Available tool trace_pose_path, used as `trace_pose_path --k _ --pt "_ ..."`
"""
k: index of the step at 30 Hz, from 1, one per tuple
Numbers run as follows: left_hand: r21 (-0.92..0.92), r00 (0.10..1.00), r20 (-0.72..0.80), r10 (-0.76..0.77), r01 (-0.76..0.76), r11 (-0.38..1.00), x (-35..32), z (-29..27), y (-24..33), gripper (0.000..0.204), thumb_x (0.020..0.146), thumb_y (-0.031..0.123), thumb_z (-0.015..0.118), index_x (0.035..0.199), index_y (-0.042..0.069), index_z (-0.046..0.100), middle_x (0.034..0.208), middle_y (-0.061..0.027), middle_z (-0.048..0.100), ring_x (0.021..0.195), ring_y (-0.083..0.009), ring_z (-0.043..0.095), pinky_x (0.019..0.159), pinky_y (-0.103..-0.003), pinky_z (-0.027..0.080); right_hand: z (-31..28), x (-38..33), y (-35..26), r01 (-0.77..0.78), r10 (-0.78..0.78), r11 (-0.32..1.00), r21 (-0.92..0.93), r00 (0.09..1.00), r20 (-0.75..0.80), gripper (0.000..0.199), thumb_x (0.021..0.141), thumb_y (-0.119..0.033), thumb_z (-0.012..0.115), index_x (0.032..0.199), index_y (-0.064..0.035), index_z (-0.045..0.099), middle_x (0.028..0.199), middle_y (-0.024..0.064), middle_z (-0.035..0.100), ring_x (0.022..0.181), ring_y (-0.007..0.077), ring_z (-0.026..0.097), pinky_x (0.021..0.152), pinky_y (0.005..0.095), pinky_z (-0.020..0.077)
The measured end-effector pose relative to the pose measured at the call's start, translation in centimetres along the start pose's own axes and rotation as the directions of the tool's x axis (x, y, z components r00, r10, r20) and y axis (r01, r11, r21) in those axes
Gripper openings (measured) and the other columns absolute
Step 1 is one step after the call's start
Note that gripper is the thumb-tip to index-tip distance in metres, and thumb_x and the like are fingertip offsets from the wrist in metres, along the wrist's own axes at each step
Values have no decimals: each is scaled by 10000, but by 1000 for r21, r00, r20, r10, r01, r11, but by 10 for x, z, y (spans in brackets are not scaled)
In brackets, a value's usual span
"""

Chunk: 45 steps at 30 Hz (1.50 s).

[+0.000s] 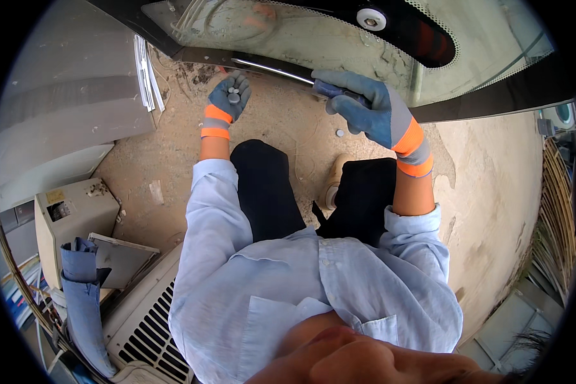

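Note:
My left hand, in a grey glove with orange cuff bands, is held palm up below the lower edge of a car windshield. Small round grey pieces lie in its palm, fingers loosely curled around them. My right hand, gloved the same way, is closed on the dark handle of a tool. The tool's bright metal shaft runs left along the windshield's black lower border. A small pale disc lies on the sandy ground between my hands.
An old beige air conditioner unit and a white louvred casing stand at my left, with a blue cloth draped over them. A grey panel rises at upper left. A round white sticker sits on the glass. Bare sandy ground spreads right.

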State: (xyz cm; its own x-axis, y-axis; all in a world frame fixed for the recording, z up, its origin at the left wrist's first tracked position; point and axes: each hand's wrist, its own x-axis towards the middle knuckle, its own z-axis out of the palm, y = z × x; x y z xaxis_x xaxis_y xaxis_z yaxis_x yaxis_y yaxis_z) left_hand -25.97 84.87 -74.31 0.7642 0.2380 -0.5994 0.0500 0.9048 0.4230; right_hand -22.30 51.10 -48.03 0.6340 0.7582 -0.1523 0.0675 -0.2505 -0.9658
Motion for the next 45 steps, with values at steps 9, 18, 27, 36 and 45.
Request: trace_pose_path --k 9,18,27,36,45 --pt "925 930 179 -320 -48 377 48 -13 -242 315 976 408 609 1035 110 691 766 4 555 647 -137 541 548 -301 498 14 -17 50 7 -13 957 -289 1000 -21 435 911 -83 632 1346 -83 625 945 74 723 679 125 560 629 266 483" --pt "891 940 183 -289 -283 -354 61 -35 -378 322 954 399 619 1050 103 699 831 -31 596 707 -174 581 589 -331 514 22 -7 71 134 -1 857 -497 966 259 424 893 -73 617 1316 -101 637 1001 182 704 833 364 669 761 385 538" --pt "884 949 219 -227 -291 -366 89 -22 -400 333 931 390 628 1065 95 707 895 -67 638 768 -210 621 631 -361 530 13 15 96 68 129 827 -558 943 306 421 898 -77 628 1319 -89 629 1086 177 709 934 356 684 826 374 538" --pt "853 948 244 -203 -310 -420 86 -22 -391 348 909 380 637 1080 87 715 960 -102 679 829 -247 661 672 -391 546 24 33 101 131 107 815 -564 923 369 403 909 -110 633 1312 -112 630 1097 177 705 983 377 670 835 411 538" --pt "826 948 271 -169 -319 -465 48 -1 -308 366 886 371 646 1095 80 723 1025 -137 720 889 -283 701 714 -421 561 53 83 186 119 -9 933 -340 951 309 453 956 -22 557 1404 26 515 1304 187 655 1209 244 641 988 305 501"
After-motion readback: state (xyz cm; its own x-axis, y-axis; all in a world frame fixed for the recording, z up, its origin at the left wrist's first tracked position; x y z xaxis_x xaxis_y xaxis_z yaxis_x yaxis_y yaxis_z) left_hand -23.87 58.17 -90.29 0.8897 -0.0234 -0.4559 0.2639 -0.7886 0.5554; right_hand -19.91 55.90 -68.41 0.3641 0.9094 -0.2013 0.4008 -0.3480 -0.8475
